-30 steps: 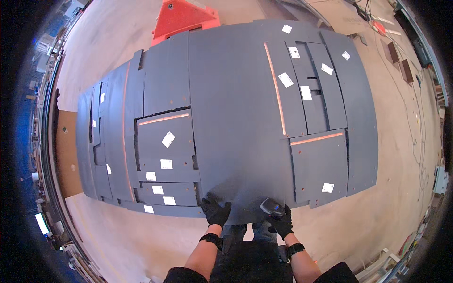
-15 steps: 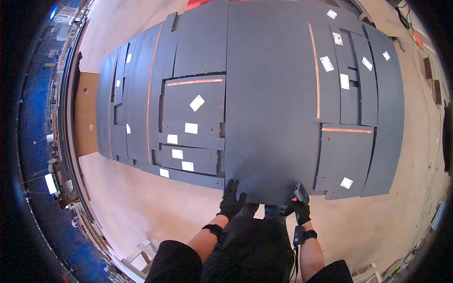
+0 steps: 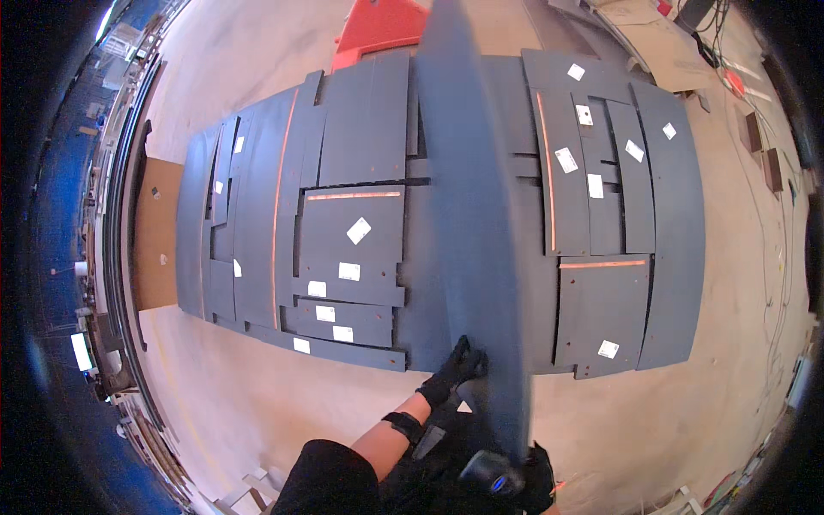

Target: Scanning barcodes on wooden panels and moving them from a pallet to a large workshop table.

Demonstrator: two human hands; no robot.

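Now upright — dark panel (image 3: 472, 215) between hands

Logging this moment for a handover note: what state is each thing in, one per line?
Long dark panel: tilted up on edge, blurred, above the stack.
Left hand: gloved, gripping the panel's near end.
Right hand: gloved, at the panel's lower edge; grip hidden.
Handheld device: by the right hand, small blue light on.
Stack of dark panels: lying flat, white labels facing up.
Red object: on the floor beyond the stack.
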